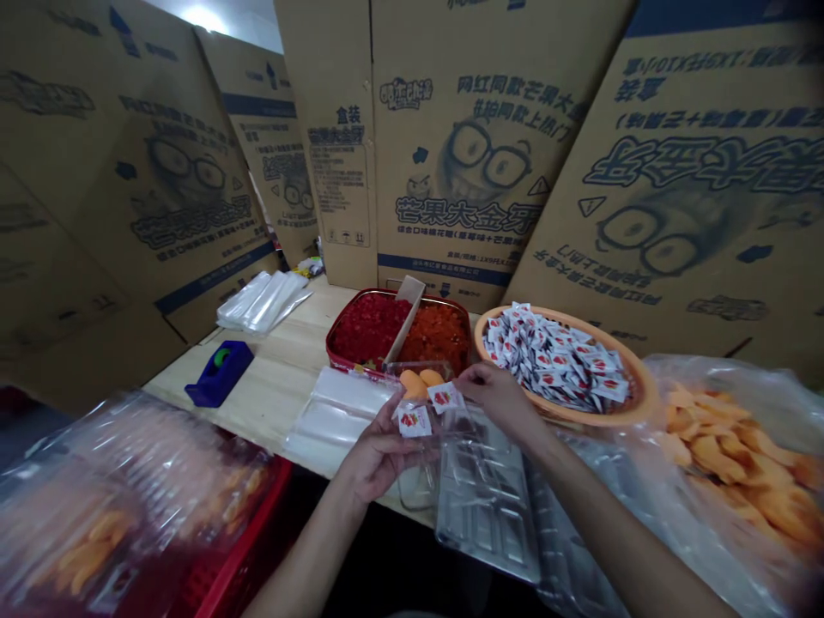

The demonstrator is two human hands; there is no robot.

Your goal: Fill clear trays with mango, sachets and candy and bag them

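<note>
My left hand (377, 455) is closed on a clear plastic clamshell box (421, 429) and holds it up above the table's near edge. A small white and red sachet (414, 421) lies in the box by my left thumb. My right hand (495, 395) pinches a second sachet (445, 396) at the box's top. Orange candy pieces (420, 380) sit in the box's far compartment. Under the box lies a stack of clear plastic trays (486, 498).
An orange bowl (634, 403) heaped with sachets is at the right. A red tin (335, 339) holds red and orange-red granules with a cardboard divider. Bags of orange pieces (740, 463) flank me. A blue tape dispenser (219, 373), clear sleeves (263, 300) and printed cartons (463, 137) stand behind.
</note>
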